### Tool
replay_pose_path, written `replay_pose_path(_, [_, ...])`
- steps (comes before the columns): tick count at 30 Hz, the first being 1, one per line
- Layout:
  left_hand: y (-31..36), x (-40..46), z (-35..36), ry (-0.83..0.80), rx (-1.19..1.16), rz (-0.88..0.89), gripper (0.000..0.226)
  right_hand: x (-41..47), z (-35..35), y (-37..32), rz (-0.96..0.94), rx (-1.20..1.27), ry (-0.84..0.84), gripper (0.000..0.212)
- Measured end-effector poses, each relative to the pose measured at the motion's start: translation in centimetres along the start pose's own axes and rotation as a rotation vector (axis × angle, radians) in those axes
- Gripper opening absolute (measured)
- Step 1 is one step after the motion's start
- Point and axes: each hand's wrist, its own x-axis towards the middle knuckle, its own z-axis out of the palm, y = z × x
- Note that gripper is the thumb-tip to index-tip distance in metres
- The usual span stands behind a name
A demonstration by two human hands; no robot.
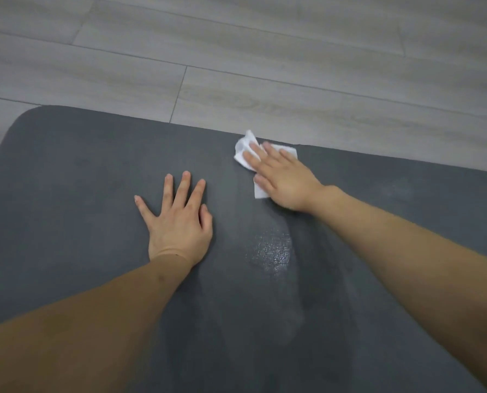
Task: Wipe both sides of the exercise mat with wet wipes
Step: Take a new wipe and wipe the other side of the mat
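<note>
**A:** Where do you have your hands right now?

**B:** Your right hand (283, 181) lies flat on the white wet wipe (246, 154), fingers straight and close together, pressing it down onto the exercise mat (75, 171). You are not pinching or curling round it; the wipe simply sits under your palm and fingers.

**A:** And the wipe itself?

**B:** Crumpled. It sticks out beyond your fingertips and also below your thumb side. Just past your fingertips runs the mat's far edge, and the wipe's top corner reaches that edge, where the grey wood-look floor (265, 52) begins.

**A:** What about the other hand?

**B:** Your left hand (178, 219) rests palm down on the bare mat, fingers spread wide and straight, holding nothing. It is apart from the wipe, which lies off to the right of your left fingertips and a little farther out.

**A:** Anything on the mat between them?

**B:** A wet streak (270, 251) glistens below your right wrist, to the right of your left thumb. The mat's rounded corner lies well out beyond your left little finger.
</note>
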Motion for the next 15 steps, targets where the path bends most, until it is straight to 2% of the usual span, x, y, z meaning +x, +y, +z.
replay_pose_path(2, [-0.1, -0.1, 0.1, 0.006, -0.006, -0.002, 0.056, 2.3, -0.3, 0.3, 0.105, 0.043, 0.005, 0.058])
replay_pose_path(4, [0.0, -0.1, 0.1, 0.010, -0.010, -0.001, 0.056, 0.5, 1.0, -1.5, 0.100, 0.046, 0.031, 0.058])
replay_pose_path(7, [0.1, 0.0, 0.0, 0.000, -0.004, -0.011, 0.057, -8.9, 4.8, -7.4, -0.099, -0.035, 0.078, 0.059])
replay_pose_path(10, [0.1, 0.0, -0.1, -0.004, -0.001, -0.012, 0.057, -19.3, 7.0, -13.4, -0.298, -0.027, -0.033, 0.059])
replay_pose_path(13, [0.2, -0.1, -0.1, -0.003, 0.000, -0.010, 0.057, -18.6, 6.6, -10.8, -0.359, -0.104, -0.121, 0.061])
replay_pose_path(15, [0.3, -0.1, 0.0, -0.004, -0.003, -0.011, 0.056, -12.7, 5.3, -5.6, -0.244, -0.113, -0.056, 0.062])
